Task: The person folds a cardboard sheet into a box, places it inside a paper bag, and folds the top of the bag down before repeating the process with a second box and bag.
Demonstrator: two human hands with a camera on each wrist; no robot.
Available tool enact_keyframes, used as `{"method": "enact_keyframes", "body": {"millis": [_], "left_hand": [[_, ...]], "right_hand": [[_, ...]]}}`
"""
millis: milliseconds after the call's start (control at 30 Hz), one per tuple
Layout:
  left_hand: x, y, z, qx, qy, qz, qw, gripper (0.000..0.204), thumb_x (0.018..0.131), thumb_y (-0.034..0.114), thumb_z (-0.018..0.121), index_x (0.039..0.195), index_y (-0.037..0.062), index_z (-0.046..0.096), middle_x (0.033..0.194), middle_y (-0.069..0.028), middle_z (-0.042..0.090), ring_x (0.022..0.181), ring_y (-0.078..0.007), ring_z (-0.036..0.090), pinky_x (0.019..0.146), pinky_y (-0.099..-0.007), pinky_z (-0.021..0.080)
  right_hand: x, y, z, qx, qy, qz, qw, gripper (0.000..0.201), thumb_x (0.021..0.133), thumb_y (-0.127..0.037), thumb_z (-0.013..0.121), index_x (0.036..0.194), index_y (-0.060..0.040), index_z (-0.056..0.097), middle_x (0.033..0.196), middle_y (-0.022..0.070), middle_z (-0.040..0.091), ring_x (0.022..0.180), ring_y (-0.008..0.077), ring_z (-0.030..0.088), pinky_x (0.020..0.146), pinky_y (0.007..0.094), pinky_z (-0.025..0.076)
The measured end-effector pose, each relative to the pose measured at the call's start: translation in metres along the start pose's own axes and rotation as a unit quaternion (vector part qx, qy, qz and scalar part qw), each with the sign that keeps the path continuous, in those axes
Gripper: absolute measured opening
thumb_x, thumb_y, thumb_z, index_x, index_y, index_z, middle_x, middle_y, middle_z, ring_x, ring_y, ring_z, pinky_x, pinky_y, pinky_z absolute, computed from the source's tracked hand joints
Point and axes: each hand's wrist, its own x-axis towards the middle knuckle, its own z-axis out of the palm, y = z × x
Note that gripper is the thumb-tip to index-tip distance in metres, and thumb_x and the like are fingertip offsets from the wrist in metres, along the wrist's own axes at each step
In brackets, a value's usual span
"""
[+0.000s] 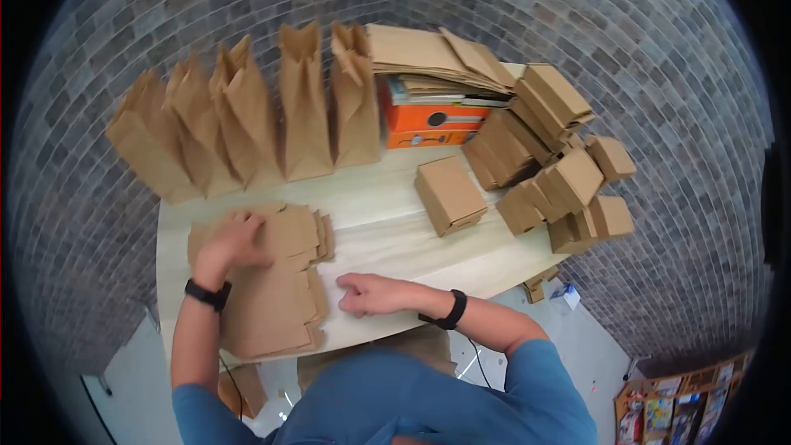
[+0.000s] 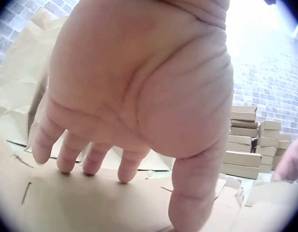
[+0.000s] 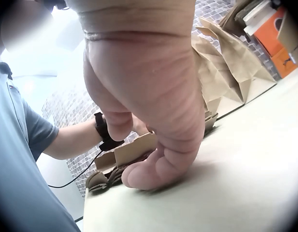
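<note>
A pile of flat, unfolded cardboard box blanks (image 1: 276, 305) lies at the left front of the table. My left hand (image 1: 236, 241) is over the pile, fingers spread; in the left wrist view its fingertips and thumb come down onto the top blank (image 2: 91, 203). Just right of the pile's cut edges is my right hand (image 1: 375, 294), low over the bare tabletop. In the right wrist view its fingers (image 3: 153, 169) hang loosely curled beside the blanks (image 3: 134, 150), with nothing seen between them and the thumb.
Several upright paper bags (image 1: 306, 115) line the table's back left. Flat bags (image 1: 420, 49) lie on an orange box (image 1: 437, 122) at the back. A folded carton (image 1: 449, 194) stands right of centre, and more cartons (image 1: 573, 181) are heaped at the right edge.
</note>
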Motion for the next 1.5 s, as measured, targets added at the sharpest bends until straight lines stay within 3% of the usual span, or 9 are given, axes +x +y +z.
{"method": "enact_keyframes", "body": {"millis": [67,167,367,633,967,1133,1267,1367,1500], "left_hand": [[0.008,0.008,-0.002,0.014,0.05,0.059,0.997,0.103,0.053,0.036,0.09,0.143,0.0086,0.048,0.145,-0.0203,0.048,0.137,-0.0382,0.042,0.114,-0.044,0.039],[0.016,0.006,-0.013,0.05,0.049,0.031,0.997,0.108,0.052,0.036,0.091,0.146,0.0085,0.045,0.149,-0.0199,0.045,0.14,-0.0381,0.04,0.114,-0.0425,0.038],[0.013,-0.014,-0.018,0.016,-0.029,0.03,0.999,0.119,0.047,0.03,0.094,0.151,0.01,0.039,0.151,-0.0181,0.042,0.141,-0.0365,0.039,0.114,-0.0415,0.039],[-0.016,-0.032,-0.024,0.006,-0.005,0.034,0.999,0.117,0.044,0.024,0.093,0.148,0.0078,0.042,0.145,-0.0155,0.047,0.135,-0.0352,0.045,0.11,-0.0395,0.043],[-0.01,-0.047,-0.018,-0.014,-0.025,0.028,0.999,0.121,0.042,0.021,0.093,0.15,0.0079,0.04,0.148,-0.0161,0.045,0.138,-0.0351,0.041,0.113,-0.0395,0.039],[-0.007,-0.04,-0.017,-0.002,-0.028,0.017,0.999,0.125,0.039,0.021,0.094,0.151,0.0093,0.04,0.148,-0.0169,0.045,0.138,-0.036,0.041,0.114,-0.0406,0.039],[0.003,-0.062,-0.004,0.009,0.007,0.083,0.997,0.126,0.036,0.024,0.095,0.15,0.011,0.041,0.144,-0.0175,0.049,0.134,-0.0386,0.044,0.114,-0.042,0.038],[0.001,-0.062,-0.008,0.0,-0.019,0.053,0.998,0.128,0.036,0.028,0.095,0.151,0.0109,0.041,0.151,-0.0192,0.043,0.14,-0.039,0.039,0.116,-0.042,0.036],[-0.006,-0.051,-0.015,-0.001,-0.023,0.036,0.999,0.128,0.037,0.028,0.095,0.151,0.0104,0.04,0.151,-0.0192,0.041,0.14,-0.0393,0.039,0.117,-0.0419,0.036]], "right_hand": [[0.003,-0.004,0.002,0.03,0.004,0.021,0.999,0.074,0.098,-0.03,0.063,0.149,0.0102,0.027,0.101,0.0108,0.064,0.083,0.0162,0.064,0.069,0.0285,0.055],[0.022,-0.016,0.007,0.107,0.045,0.038,0.993,0.08,0.098,-0.029,0.063,0.151,0.0127,0.02,0.101,0.011,0.063,0.081,0.015,0.065,0.065,0.0272,0.055],[0.053,-0.018,0.013,0.164,0.105,0.011,0.981,0.08,0.099,-0.024,0.061,0.152,0.0118,0.012,0.097,0.0089,0.061,0.076,0.0146,0.064,0.061,0.0259,0.054],[0.074,-0.03,0.027,0.057,0.033,0.005,0.998,0.079,0.097,-0.019,0.062,0.156,0.0022,0.014,0.096,0.008,0.061,0.077,0.0139,0.063,0.062,0.0269,0.054],[0.08,-0.032,0.033,0.105,-0.016,0.006,0.994,0.077,0.096,-0.016,0.063,0.156,0.0015,0.018,0.104,0.0099,0.063,0.08,0.0134,0.064,0.063,0.0263,0.056],[0.043,-0.027,0.007,0.102,-0.007,0.028,0.994,0.061,0.096,-0.014,0.063,0.148,0.0033,0.036,0.107,0.0094,0.065,0.09,0.0135,0.065,0.077,0.0282,0.056],[-0.013,-0.04,-0.047,-0.029,0.081,-0.066,0.994,0.047,0.096,-0.014,0.064,0.138,0.0037,0.051,0.109,0.0076,0.066,0.094,0.0125,0.064,0.084,0.028,0.054],[-0.061,-0.083,-0.105,-0.107,0.266,-0.139,0.948,0.036,0.095,-0.013,0.064,0.128,0.0017,0.061,0.109,0.0057,0.068,0.097,0.0131,0.064,0.085,0.0291,0.053],[-0.105,-0.137,-0.182,-0.309,0.522,-0.166,0.778,0.032,0.092,-0.014,0.065,0.12,0.0022,0.066,0.111,0.0151,0.07,0.1,0.0253,0.068,0.086,0.0348,0.054]]}}
